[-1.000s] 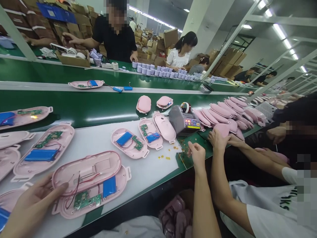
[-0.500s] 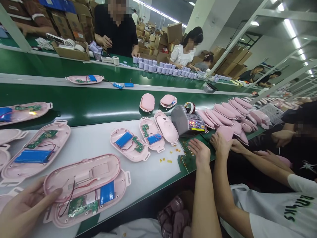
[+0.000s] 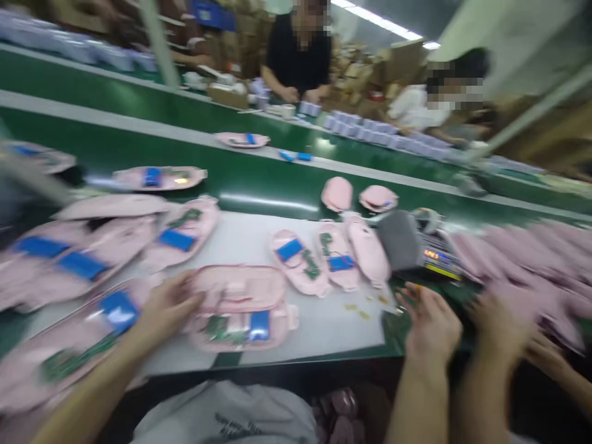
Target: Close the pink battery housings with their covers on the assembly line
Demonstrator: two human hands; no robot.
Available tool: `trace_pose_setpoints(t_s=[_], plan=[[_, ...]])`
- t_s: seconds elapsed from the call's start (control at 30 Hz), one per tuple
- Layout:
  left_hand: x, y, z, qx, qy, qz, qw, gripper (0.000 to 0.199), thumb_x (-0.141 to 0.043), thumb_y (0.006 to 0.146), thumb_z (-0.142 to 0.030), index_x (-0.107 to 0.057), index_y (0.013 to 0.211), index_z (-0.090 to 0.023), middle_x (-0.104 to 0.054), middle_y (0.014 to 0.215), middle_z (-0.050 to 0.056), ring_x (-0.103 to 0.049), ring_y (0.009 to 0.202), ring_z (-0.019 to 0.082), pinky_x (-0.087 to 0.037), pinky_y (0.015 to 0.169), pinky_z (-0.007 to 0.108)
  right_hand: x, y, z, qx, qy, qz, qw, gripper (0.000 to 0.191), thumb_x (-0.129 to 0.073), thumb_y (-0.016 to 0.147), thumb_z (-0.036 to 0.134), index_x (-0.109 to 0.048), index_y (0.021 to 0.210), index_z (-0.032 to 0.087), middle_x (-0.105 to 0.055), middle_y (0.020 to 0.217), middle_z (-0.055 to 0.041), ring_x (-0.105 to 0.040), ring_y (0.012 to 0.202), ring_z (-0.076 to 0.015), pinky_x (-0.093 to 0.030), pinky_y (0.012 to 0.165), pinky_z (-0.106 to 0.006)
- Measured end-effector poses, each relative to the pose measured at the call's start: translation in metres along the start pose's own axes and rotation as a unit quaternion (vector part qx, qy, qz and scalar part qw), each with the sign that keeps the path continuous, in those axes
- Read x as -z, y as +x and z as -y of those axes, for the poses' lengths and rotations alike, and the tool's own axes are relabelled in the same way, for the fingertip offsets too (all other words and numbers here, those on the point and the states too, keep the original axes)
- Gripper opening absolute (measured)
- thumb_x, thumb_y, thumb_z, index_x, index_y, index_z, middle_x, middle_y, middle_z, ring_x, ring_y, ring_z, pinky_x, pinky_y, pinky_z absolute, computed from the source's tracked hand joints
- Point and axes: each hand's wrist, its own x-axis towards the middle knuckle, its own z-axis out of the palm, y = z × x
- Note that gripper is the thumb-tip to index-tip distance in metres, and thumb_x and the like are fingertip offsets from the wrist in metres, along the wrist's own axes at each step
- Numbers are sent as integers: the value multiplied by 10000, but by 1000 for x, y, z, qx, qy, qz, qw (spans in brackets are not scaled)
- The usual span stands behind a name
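My left hand [image 3: 173, 302] grips the left end of a pink plastic shell half [image 3: 240, 287], fingers closed on it. This half is tilted over a matching pink shell [image 3: 284, 336] on the white mat, which shows a green circuit board [image 3: 222, 328] and a blue battery pack [image 3: 259, 325]. Thin wires between the halves are blurred. My right hand [image 3: 432, 324] is raised at the mat's right edge, fingertips pinched together; an amber fleck shows at them, too blurred to name. Several small amber tape pieces [image 3: 364, 315] lie to its left. A grey tape dispenser [image 3: 407, 243] stands just behind that hand.
Open pink shells with batteries [image 3: 178, 237] crowd the left side and stand behind the held one. A green conveyor belt [image 3: 268, 185] runs behind the white mat [image 3: 240, 234]. Closed pink shells [image 3: 522, 259] are piled at right, beside a co-worker's blurred arm [image 3: 494, 357].
The view has swung left, so things sit further right. My right hand's fingers, spread before, are now drawn together. My left hand still holds the pink shell half over the lower one.
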Motion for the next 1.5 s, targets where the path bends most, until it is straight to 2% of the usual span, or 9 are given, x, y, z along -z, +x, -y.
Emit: trace_pose_setpoints(t_s=[0.1,0.23,0.37,0.5,0.77,1.07,1.23,1.37,1.5], plan=[[-14,0,-22,47,4,-1,999,265,-715,661,-207,-683,917,-148,-716,742,-19,-673,677,143,-531,610,176,-76,-43,33,127,-57,203,969,198,-697,849,334,-650,760,163,-671,881,-64,-636,838,-201,-526,726,-329],[-17,-2,-26,51,-67,31,996,314,-672,671,-214,-653,965,-104,-697,794,28,-669,705,163,-545,631,234,-174,-86,67,257,-96,522,807,152,-591,937,278,-643,817,200,-655,1032,-62,-619,982,-208,-495,872,-363],[-16,-9,-17,14,-107,44,993,288,-596,680,-150,-668,954,-102,-665,789,19,-636,669,134,-506,583,209,-216,-99,55,316,-177,614,701,178,-517,971,262,-624,844,199,-614,1141,-75,-585,1045,-215,-480,875,-359],[-16,-8,-6,-9,-122,32,992,375,-531,672,-94,-681,1016,-96,-672,825,31,-643,710,142,-495,599,205,-219,-104,43,376,-233,610,658,169,-526,972,271,-649,882,199,-594,1158,-79,-576,1018,-215,-477,846,-353],[-12,-8,0,-55,-14,39,998,392,-498,677,-56,-710,999,-127,-693,829,21,-639,710,141,-482,589,195,-223,-120,46,450,-343,496,659,256,-648,864,316,-587,653,184,-641,946,-67,-573,849,-212,-411,657,-316],[-12,-13,2,-66,28,7,997,249,-616,804,-216,-645,1042,-148,-690,923,35,-660,795,179,-506,660,238,-229,-82,54,100,-309,599,732,258,-710,753,416,-577,772,195,-642,703,-5,-605,648,-171,-451,624,-284],[-7,-23,-5,-113,140,42,983,271,-526,945,-393,-646,957,-150,-683,794,22,-650,734,176,-494,673,261,-199,-98,57,264,-221,565,750,136,-655,844,317,-627,790,195,-674,750,-9,-653,664,-159,-506,620,-255],[10,-35,-20,-208,256,198,923,330,-482,884,-122,-621,1175,-194,-639,1299,92,-556,1261,255,-393,1089,422,-147,-138,40,539,-133,445,702,204,-519,889,43,-641,953,193,-712,929,-40,-689,832,-162,-554,778,-267],[3,-26,-48,-160,416,326,833,664,-687,720,-186,-529,1364,-225,-426,1521,140,-364,1421,355,-336,1139,494,-111,-181,9,507,-142,421,739,196,-525,889,65,-621,993,201,-702,1025,-68,-687,947,-248,-588,869,-430]])
